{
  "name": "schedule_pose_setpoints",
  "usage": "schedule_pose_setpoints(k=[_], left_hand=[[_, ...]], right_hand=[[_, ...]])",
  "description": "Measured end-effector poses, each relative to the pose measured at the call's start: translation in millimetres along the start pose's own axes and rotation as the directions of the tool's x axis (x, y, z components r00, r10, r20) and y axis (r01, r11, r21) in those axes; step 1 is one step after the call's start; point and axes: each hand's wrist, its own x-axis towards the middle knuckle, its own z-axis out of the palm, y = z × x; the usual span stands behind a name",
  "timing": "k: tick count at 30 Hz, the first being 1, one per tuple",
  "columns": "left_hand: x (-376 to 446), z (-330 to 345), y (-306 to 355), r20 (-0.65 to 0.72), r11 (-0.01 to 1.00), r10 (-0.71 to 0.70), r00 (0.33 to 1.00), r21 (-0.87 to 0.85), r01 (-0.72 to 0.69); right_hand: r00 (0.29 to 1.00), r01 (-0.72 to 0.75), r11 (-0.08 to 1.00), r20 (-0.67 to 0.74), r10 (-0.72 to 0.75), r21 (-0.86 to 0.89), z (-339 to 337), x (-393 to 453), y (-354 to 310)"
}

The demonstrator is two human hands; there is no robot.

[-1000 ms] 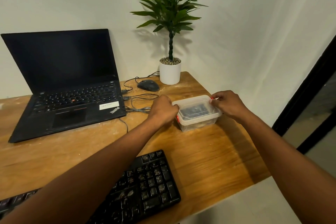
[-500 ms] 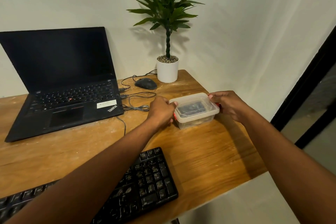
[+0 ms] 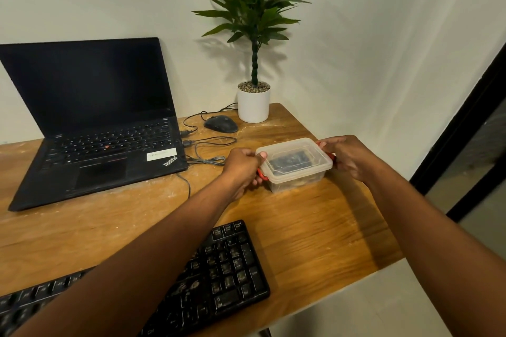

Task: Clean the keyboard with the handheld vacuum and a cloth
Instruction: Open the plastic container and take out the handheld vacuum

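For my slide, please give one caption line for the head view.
Both hands, left and right, grip the lidded clear container on the wooden desk beyond the black keyboard.

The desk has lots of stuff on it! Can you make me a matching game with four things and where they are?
Things:
1. plastic container
2. computer mouse
3. keyboard
4. potted plant

Places:
A. at the near edge of the desk, under the left arm
B. in the far corner, by the wall
C. between the left hand and the right hand
D. between the laptop and the white pot

Pairs: 1-C, 2-D, 3-A, 4-B
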Motion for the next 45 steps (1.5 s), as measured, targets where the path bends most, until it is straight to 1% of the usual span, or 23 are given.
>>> schedule_pose_setpoints(k=[2, 5, 8, 12, 14, 17, 19, 21, 23, 26, 29, 31, 33, 34, 40, 45], left_hand=[[1, -2, 1, 0.01, 1.0, -0.023, 1.0, -0.007, 0.023], [4, -5, 0, 0.015, 0.999, -0.038, 0.999, -0.009, 0.038], [4, -8, -2, 0.037, 0.998, -0.054, 0.998, -0.013, 0.055], [4, -12, -5, 0.029, 0.999, -0.045, 0.999, 0.015, 0.044], [2, -16, -3, 0.017, 0.996, -0.025, 1.0, 0.081, 0.024], [2, -22, 3, -0.019, 0.973, 0.012, 1.0, 0.231, -0.007], [0, -24, 8, -0.042, 0.943, 0.053, 0.998, 0.33, -0.036], [1, -23, 14, -0.065, 0.889, 0.12, 0.991, 0.452, -0.078], [-1, -22, 22, -0.033, 0.837, 0.193, 0.981, 0.528, -0.147], [-8, -18, 33, 0.098, 0.801, 0.243, 0.965, 0.541, -0.256], [-13, -14, 34, 0.254, 0.76, 0.202, 0.946, 0.568, -0.315], [-14, -12, 30, 0.311, 0.688, 0.174, 0.934, 0.64, -0.342], [-16, -12, 26, 0.327, 0.608, 0.172, 0.929, 0.707, -0.361], [-17, -12, 25, 0.326, 0.599, 0.179, 0.928, 0.713, -0.366], [-20, -11, 25, 0.288, 0.586, 0.252, 0.924, 0.715, -0.383], [-25, -14, 31, 0.263, 0.634, 0.302, 0.916, 0.662, -0.399]], right_hand=[[0.999, -0.034, 0.999, -0.019, 0.034, -0.002, -1, 1, 5], [0.998, -0.056, 0.997, -0.025, 0.055, -0.057, 3, 4, 15], [0.999, -0.017, 0.993, -0.038, 0.012, -0.121, 4, 4, 17], [0.998, 0.005, 0.983, -0.058, -0.016, -0.183, -1, 4, 14], [0.998, 0.003, 0.982, -0.066, -0.016, -0.191, -3, 5, 13], [0.998, 0.0, 0.973, -0.066, -0.015, -0.23, -7, 5, 9], [0.997, 0.001, 0.974, -0.075, -0.019, -0.228, -11, 5, 5], [0.996, 0.021, 0.973, -0.08, -0.041, -0.23, -14, 3, -2], [0.993, 0.052, 0.97, -0.09, -0.075, -0.238, -16, 2, -7], [0.989, 0.093, 0.961, -0.089, -0.12, -0.262, -16, 1, -13], [0.987, 0.128, 0.929, -0.048, -0.154, -0.347, -12, -1, -15], [0.986, 0.139, 0.91, -0.028, -0.162, -0.391, -9, -2, -14], [0.984, 0.144, 0.893, -0.034, -0.174, -0.427, -7, -1, -10], [0.983, 0.142, 0.888, -0.044, -0.179, -0.437, -6, -1, -9], [0.973, 0.146, 0.869, -0.092, -0.214, -0.472, -2, -3, -11], [0.96, 0.179, 0.854, -0.103, -0.26, -0.488, 0, -7, -21]])
